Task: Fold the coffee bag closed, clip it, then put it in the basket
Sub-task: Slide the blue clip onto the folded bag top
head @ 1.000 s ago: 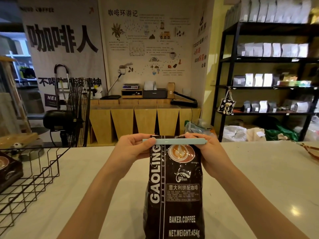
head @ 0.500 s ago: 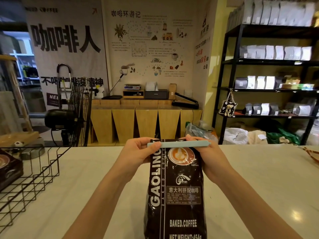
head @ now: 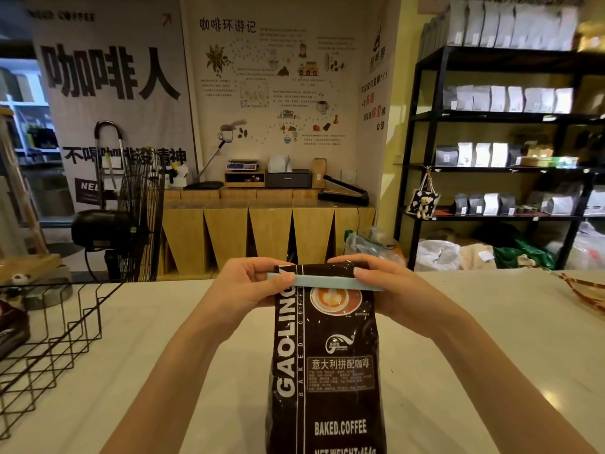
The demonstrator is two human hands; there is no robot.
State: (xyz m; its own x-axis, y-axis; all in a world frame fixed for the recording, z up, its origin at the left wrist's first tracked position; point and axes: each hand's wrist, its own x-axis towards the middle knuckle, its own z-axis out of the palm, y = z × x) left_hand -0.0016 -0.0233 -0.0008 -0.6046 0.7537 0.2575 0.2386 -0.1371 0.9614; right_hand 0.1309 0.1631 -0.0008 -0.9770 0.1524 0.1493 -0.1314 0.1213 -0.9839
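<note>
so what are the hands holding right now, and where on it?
Both grip the coffee bag at its folded top, on the light-blue clip: left hand on the clip's left end, right hand on its right end.

The coffee bag (head: 324, 362) is glossy black with white lettering running up its left side, white print at six o'clock, and a round picture of an orange-brown cup with pale latte art near the top. A pale blue clip (head: 327, 282) crosses the bag's folded top as a plain, unpatterned strip. The bench (head: 474, 339) is off-white with faint marbling (a bright glare spot sits at four o'clock). At nine o'clock the basket (head: 59, 335) is thin black wire in a stepped, open grid. At twelve o'clock stands a wooden counter (head: 268, 231) in honey yellow, with darker triangular gaps between panels.
</note>
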